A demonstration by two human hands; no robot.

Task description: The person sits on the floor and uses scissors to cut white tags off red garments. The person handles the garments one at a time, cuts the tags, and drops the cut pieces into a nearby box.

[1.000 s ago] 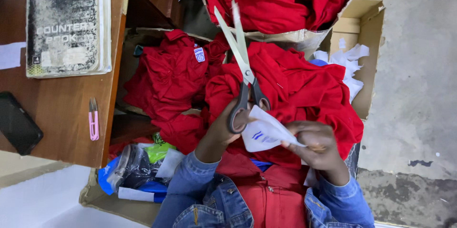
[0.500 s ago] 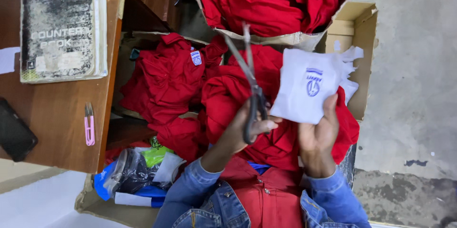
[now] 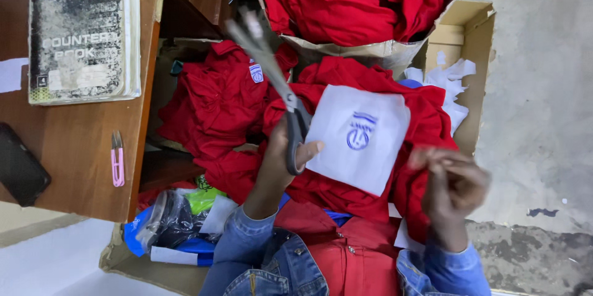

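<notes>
My left hand (image 3: pixel 279 166) grips the handles of a pair of long metal scissors (image 3: pixel 272 73), blades pointing up and left over red garments (image 3: pixel 222 104). The thumb also pins the left edge of a white square patch (image 3: pixel 361 138) with a blue emblem, lying on the red cloth on my lap. My right hand (image 3: pixel 451 185), blurred, hovers to the right of the patch with fingers bunched; whether it pinches anything I cannot tell.
A wooden table (image 3: pixel 74 166) at left carries a worn book (image 3: pixel 77 30), a dark phone (image 3: pixel 21 172) and a pink thread snipper (image 3: pixel 117 160). A cardboard box (image 3: pixel 469 42) holds red cloth and white patches (image 3: pixel 451 80). Plastic bags (image 3: pixel 173 222) lie below. Concrete floor (image 3: pixel 543 117) at right.
The right hand let go of the white patch and dropped to the right. The patch now lies flatter under the left thumb, and the scissors swung left.
</notes>
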